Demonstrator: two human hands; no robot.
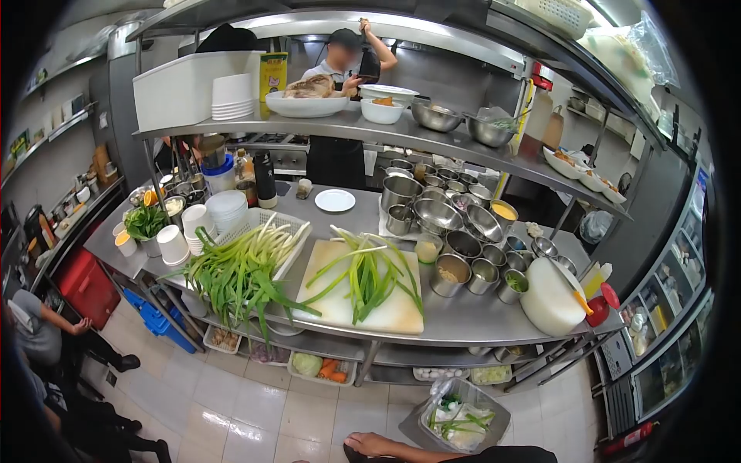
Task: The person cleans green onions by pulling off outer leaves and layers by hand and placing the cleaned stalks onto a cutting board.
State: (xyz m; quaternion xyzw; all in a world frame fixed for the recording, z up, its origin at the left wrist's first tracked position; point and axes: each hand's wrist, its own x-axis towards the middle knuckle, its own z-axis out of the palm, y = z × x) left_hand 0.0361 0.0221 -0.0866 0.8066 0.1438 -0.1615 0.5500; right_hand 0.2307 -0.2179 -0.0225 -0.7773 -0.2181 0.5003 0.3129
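My right hand (369, 444) is low at the bottom edge, in front of my body and away from the worktop. Its fingers look curled together beside something dark that I cannot make out. My left hand is not in view. On the worktop ahead lies a white cutting board (324, 266) with a bunch of green onions (367, 282) spread across it. Left of the board, more green onions (239, 266) are heaped over a white basket (297, 228), their leaves hanging over the table edge. A knife with an orange handle (583, 302) rests on a round white block (549, 297) at the right.
Metal pots (451, 274) crowd the table's right half. A white plate (335, 201) lies behind the board. A lined bin (494, 436) stands on the floor. Bowls line the upper shelf (309, 127). One person (343, 58) works behind it; others stand at the left (38, 324).
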